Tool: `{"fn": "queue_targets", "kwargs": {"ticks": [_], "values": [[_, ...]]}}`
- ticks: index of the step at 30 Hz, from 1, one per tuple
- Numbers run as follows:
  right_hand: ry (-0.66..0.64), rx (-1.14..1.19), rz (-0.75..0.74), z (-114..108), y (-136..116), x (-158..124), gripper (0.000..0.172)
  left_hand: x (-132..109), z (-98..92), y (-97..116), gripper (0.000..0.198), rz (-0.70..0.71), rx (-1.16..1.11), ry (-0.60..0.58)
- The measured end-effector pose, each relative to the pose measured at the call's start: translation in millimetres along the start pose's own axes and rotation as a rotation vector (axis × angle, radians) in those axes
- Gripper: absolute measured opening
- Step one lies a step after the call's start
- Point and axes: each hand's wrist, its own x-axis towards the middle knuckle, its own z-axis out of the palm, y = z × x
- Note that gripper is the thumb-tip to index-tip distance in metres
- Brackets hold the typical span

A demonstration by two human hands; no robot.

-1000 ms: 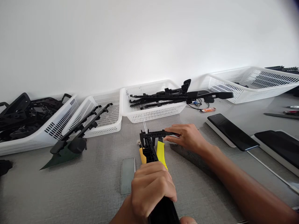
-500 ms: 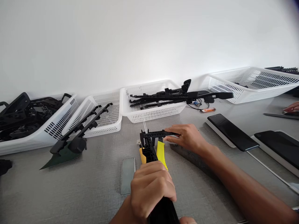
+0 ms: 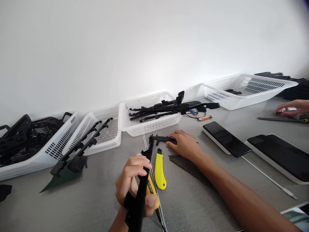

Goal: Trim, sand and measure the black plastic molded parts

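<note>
My left hand (image 3: 135, 182) is closed around a long black plastic part (image 3: 140, 199) and holds it tilted above the table. The part's far tip is close to the jaws of a black caliper (image 3: 164, 139); I cannot tell if they touch. My right hand (image 3: 184, 143) rests low over the table, its fingers closed on the caliper's right end. A yellow utility knife (image 3: 159, 172) lies between my hands. Beside it, partly hidden by my left hand, is a yellow-handled tool (image 3: 151, 187) with a dark cord. A flat dark strip (image 3: 187, 164) lies under my right forearm.
White baskets of black parts (image 3: 154, 124) (image 3: 96, 149) (image 3: 60, 138) (image 3: 231, 104) line the wall. Two dark phones (image 3: 224, 138) (image 3: 280, 154) lie on white boxes at right, near a white cable (image 3: 267, 175). A lighter (image 3: 204, 118) and another person's hand (image 3: 294, 108) are farther back.
My left hand has turned and shifted left with the black part, uncovering more of the knife and the yellow-handled tool. The caliper no longer spans the part's end. The view has swung right.
</note>
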Motion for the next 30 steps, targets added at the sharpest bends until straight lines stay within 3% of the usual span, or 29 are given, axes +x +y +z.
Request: {"fn": "queue_targets", "kwargs": {"ticks": [5, 7, 10, 13, 16, 20, 22, 26, 30], "values": [[-0.002, 0.163, -0.053, -7, -12, -2, 0.020, 4, -17.2, -22, 0.058, -0.086, 0.125, 0.011], [-0.040, 0.272, -0.094, -7, -20, -4, 0.025, 1, -20.8, -27, 0.065, -0.175, 0.122, -0.046], [-0.099, 0.433, -0.188, -5, -34, -10, 0.046, -10, -21.4, -30, 0.077, -0.341, 0.112, -0.136], [-0.173, 0.764, -0.237, 0, -46, -15, 0.045, -23, -18.5, -31, 0.087, -0.336, 0.122, -0.187], [-0.204, 1.054, -0.141, 7, -48, -12, 0.038, -30, -14.5, -30, 0.081, -0.242, 0.119, -0.301], [-0.252, 1.149, 0.023, 11, -40, -1, 0.017, -25, -9.2, -24, 0.069, -0.235, 0.181, -0.524], [-0.304, 1.192, 0.060, 9, -37, 2, 0.011, -21, -7.3, -21, 0.060, -0.282, 0.237, -0.576], [-0.444, 1.252, 0.031, -2, -40, -3, 0.012, -15, -7.8, -26, 0.036, -0.477, 0.316, -0.449], [-0.622, 1.281, -0.095, -7, -50, -14, 0.020, -10, -12.4, -36, 0.043, -0.746, 0.273, -0.296]]}}
